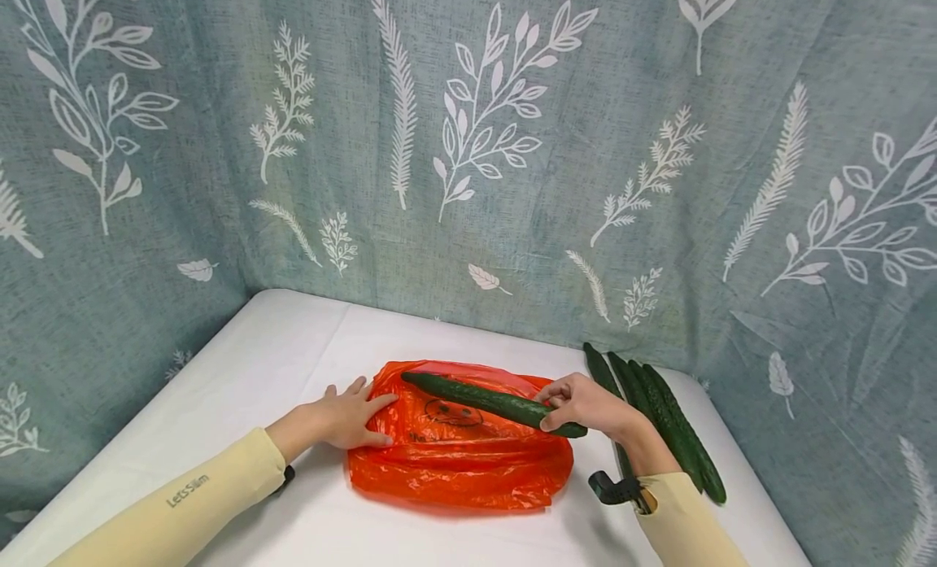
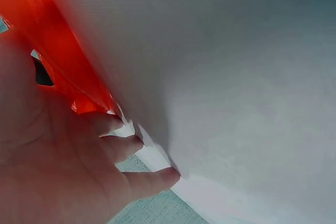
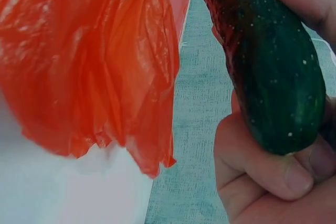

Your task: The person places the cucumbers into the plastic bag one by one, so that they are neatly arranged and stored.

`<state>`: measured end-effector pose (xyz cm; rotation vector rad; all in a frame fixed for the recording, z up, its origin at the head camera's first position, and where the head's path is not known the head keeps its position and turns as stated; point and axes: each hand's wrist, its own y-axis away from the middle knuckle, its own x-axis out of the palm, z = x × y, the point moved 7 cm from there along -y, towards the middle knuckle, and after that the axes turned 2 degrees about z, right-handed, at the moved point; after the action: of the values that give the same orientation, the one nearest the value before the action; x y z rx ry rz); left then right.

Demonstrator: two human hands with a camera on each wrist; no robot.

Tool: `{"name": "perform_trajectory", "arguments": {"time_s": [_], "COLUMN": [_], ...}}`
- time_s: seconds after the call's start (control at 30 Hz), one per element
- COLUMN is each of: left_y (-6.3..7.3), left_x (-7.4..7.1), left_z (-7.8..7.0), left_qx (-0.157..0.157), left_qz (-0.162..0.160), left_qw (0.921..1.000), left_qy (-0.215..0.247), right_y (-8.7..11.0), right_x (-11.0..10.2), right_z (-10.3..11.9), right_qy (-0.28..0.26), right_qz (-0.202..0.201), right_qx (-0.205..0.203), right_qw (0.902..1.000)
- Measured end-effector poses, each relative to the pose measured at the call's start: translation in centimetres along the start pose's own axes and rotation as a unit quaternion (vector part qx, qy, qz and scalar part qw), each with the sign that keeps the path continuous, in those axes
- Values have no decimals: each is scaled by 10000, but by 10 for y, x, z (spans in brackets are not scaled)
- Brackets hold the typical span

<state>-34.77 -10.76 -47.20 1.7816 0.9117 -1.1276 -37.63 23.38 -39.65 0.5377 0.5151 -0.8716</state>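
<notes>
A red plastic bag [image 1: 461, 473] with a printed face lies on the white table. My right hand [image 1: 589, 404] pinches a long dark green cucumber [image 1: 476, 397] near its right end, and the cucumber stretches slantwise over the bag. In the right wrist view the thumb and curled fingers are around the rounded end of the cucumber [image 3: 278, 77], beside the crinkled bag [image 3: 89, 66]. My left hand [image 1: 347, 416] has its fingers spread at the bag's left edge. The left wrist view shows the palm [image 2: 58, 156], with fingertips at the white tabletop.
Several more cucumbers [image 1: 669, 420] lie side by side at the table's right edge, partly behind my right forearm. A grey-green curtain [image 1: 439, 282] with white leaf prints hangs around the back and sides of the table [image 1: 293, 339].
</notes>
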Motion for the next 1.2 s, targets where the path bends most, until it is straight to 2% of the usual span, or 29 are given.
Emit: {"name": "perform_trajectory", "arguments": {"time_s": [0.5,0.77,1.2], "left_y": [0,0,0], "left_x": [0,0,2], "left_z": [-1,0,1], "left_qx": [-16,-15,-9], "left_qz": [-48,-61,-73], "left_qw": [10000,10000,10000], "left_qy": [-5,-20,19], "right_y": [-20,-31,-44], "right_x": [-2,-2,7], "right_z": [6,0,-17], "right_qy": [199,715,1519], "right_qz": [274,305,355], "right_qx": [-181,-49,226], "right_qw": [9993,9970,9875]}}
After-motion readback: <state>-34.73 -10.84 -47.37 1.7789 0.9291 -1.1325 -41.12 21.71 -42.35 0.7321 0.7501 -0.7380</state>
